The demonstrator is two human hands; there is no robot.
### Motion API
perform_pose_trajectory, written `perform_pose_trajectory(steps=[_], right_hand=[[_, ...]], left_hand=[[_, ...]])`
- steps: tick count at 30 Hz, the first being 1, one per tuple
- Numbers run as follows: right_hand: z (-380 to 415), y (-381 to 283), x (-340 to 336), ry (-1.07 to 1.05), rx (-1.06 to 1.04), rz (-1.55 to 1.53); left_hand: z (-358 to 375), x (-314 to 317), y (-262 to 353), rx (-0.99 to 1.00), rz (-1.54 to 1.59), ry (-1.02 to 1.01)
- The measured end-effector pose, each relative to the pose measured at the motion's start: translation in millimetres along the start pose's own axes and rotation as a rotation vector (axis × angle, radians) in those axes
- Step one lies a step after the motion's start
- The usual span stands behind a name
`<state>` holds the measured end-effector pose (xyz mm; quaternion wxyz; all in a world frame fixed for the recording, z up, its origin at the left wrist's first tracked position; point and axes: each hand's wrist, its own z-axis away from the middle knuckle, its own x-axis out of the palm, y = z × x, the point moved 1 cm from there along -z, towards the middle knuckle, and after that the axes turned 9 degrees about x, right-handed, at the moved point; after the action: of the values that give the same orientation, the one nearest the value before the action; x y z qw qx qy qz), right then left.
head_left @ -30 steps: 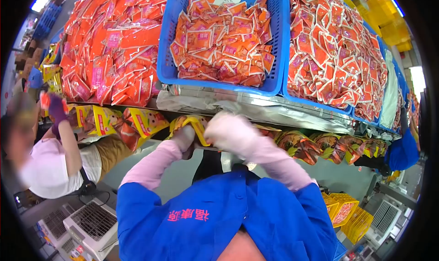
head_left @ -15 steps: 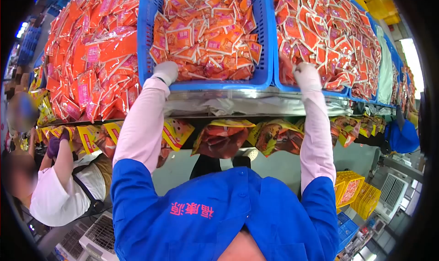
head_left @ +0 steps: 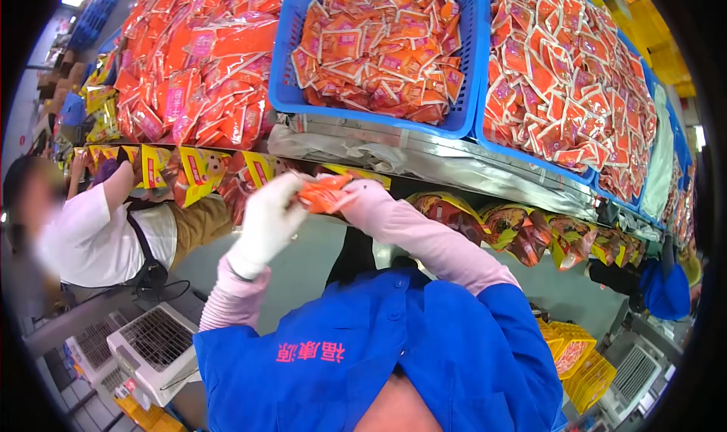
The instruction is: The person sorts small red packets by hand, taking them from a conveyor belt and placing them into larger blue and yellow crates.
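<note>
Over the row of hanging yellow-and-red bags (head_left: 198,176), my two hands are close together. My left hand (head_left: 269,218), in a white glove, has its fingers curled at the left edge of some small orange packets (head_left: 327,194); I cannot tell what is pinched in them. From the right, my right hand (head_left: 357,194) reaches in under a pink sleeve and grips these packets, its fingers largely hidden. A yellow bag edge (head_left: 363,177) shows just behind the packets. Beyond the metal ledge, a blue basket (head_left: 379,123) holds many small orange packets.
Larger red packets (head_left: 204,68) are heaped at the left, and another blue basket (head_left: 530,158) of orange packets stands at the right. A person in a white shirt (head_left: 102,239) works at the left. Yellow crates (head_left: 587,379) and a grey slatted unit (head_left: 155,349) stand lower down.
Both hands have left the basket edges and come back toward me, together over the hanging bags. Orange packets are now between them. The view has turned, shifting the baskets right.
</note>
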<state>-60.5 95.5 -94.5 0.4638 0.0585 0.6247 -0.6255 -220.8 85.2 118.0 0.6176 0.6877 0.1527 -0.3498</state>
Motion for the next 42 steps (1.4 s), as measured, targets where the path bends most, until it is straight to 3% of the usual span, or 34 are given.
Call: perform_pose_trajectory(steps=[1, 2, 4, 5, 7, 8, 10, 13, 14, 15, 16, 17, 18, 19, 20, 21, 22, 25, 27, 28, 29, 31, 32, 33, 34, 35, 37, 38, 40, 41, 42], right_hand=[[17.4, -27.4, -34.8, -0.053, -0.096, -0.006], [38.6, -57.8, -82.3, -0.113, -0.186, -0.012], [49.4, -56.3, -99.3, -0.372, -0.248, 0.514], [50.6, -54.3, -89.8, -0.367, -0.241, 0.515], [41.2, -51.9, -63.4, -0.214, -0.195, 0.725], [37.4, -57.6, -62.3, -0.295, -0.291, 0.637], [32.1, -74.6, -52.8, -0.195, -0.407, 0.609], [31.9, -72.9, -89.9, 0.019, -0.387, 0.375], [34.1, -96.7, -151.0, -0.188, -0.068, 0.259], [53.9, -81.9, -198.4, 0.258, -0.064, 0.255], [59.4, -42.6, -227.1, 0.446, 0.227, 0.357], [58.6, 12.2, -257.8, 0.771, 0.587, -0.068], [61.4, 54.7, -291.1, 0.875, 0.655, 0.468], [55.8, 103.3, -307.9, 0.845, 0.839, 0.725], [49.0, 159.7, -311.3, 0.739, 0.858, 0.734], [34.8, 176.8, -311.2, 0.461, 0.943, 0.669], [29.5, 171.2, -303.8, 0.422, 0.965, 0.718], [28.0, 223.8, -295.8, 0.319, 1.013, 0.704], [54.1, 205.1, -295.7, 0.655, 0.750, 0.564], [65.7, 180.3, -300.8, 0.700, 0.718, 0.580], [77.6, 169.3, -303.2, 0.832, 0.585, 0.386], [105.8, 63.1, -302.6, 0.688, 0.496, -0.452], [103.4, 21.6, -283.6, 0.627, 0.254, -0.815], [104.1, 17.2, -265.9, 0.072, 0.146, -1.307], [109.9, -36.6, -237.7, 0.053, 0.279, -0.767], [104.4, -52.3, -206.0, -0.076, 0.147, -0.664], [80.9, -58.4, -146.3, -0.323, 0.183, -0.199], [66.0, -47.3, -109.0, -0.367, 0.111, 0.308], [37.4, -55.9, -54.9, -0.580, 0.280, 0.583], [28.9, -27.6, -24.6, -0.563, 0.277, 0.581], [14.6, -13.8, 18.9, -0.690, 0.310, 0.700]], left_hand=[[5.4, 15.1, -13.7, 0.247, -0.233, 0.045], [6.1, 20.8, -11.1, 0.230, -0.327, -0.054], [4.8, 37.6, -18.2, 0.222, -0.501, -0.239], [5.0, 49.3, -23.1, 0.230, -0.500, -0.241], [-4.2, 78.1, -44.5, 0.196, -0.878, -0.491], [-14.5, 95.6, -62.8, 0.059, -0.938, -0.709], [-34.9, 125.2, -113.8, -0.020, -0.715, -0.889], [-54.9, 129.3, -131.8, -0.012, -0.709, -0.818], [-57.4, 124.8, -132.2, -0.014, -0.873, -0.887], [-53.9, 106.3, -127.7, 0.023, -0.758, -0.758], [-49.1, 81.5, -124.0, 0.051, -0.641, -0.631], [-47.0, 61.0, -127.6, 0.034, -0.641, -0.642], [-45.7, 40.4, -127.0, 0.015, -0.644, -0.649], [-45.1, 12.3, -106.9, 0.010, -0.586, -0.564], [-45.5, -16.3, -81.5, 0.006, -0.531, -0.476], [-44.6, -37.2, -62.4, -0.006, -0.502, -0.345], [-44.1, -52.6, -45.0, -0.017, -0.471, -0.213], [-38.6, -63.2, -4.5, -0.005, -0.185, -0.114], [-31.8, -33.4, 15.3, 0.116, -0.032, -0.213], [-25.4, -9.5, 22.0, 0.294, 0.019, -0.189], [-20.6, 15.1, 24.0, 0.285, 0.096, -0.282], [-8.0, 76.1, 12.4, 0.478, -0.181, -0.244], [-2.8, 103.7, -5.3, 0.427, -0.292, -0.342], [4.8, 122.6, -18.2, 0.424, -0.395, -0.313], [8.2, 130.7, -24.8, 0.424, -0.503, -0.280], [8.1, 123.9, -20.9, 0.426, -0.510, -0.274], [18.8, 102.1, -11.1, 0.504, -0.437, -0.223], [27.1, 101.7, -26.2, 0.501, -0.440, -0.217], [38.2, 106.0, -67.0, 0.518, -0.760, -0.443], [36.0, 97.2, -60.0, 0.506, -0.739, -0.529], [38.8, 99.8, -65.0, 0.581, -0.756, -0.487]])
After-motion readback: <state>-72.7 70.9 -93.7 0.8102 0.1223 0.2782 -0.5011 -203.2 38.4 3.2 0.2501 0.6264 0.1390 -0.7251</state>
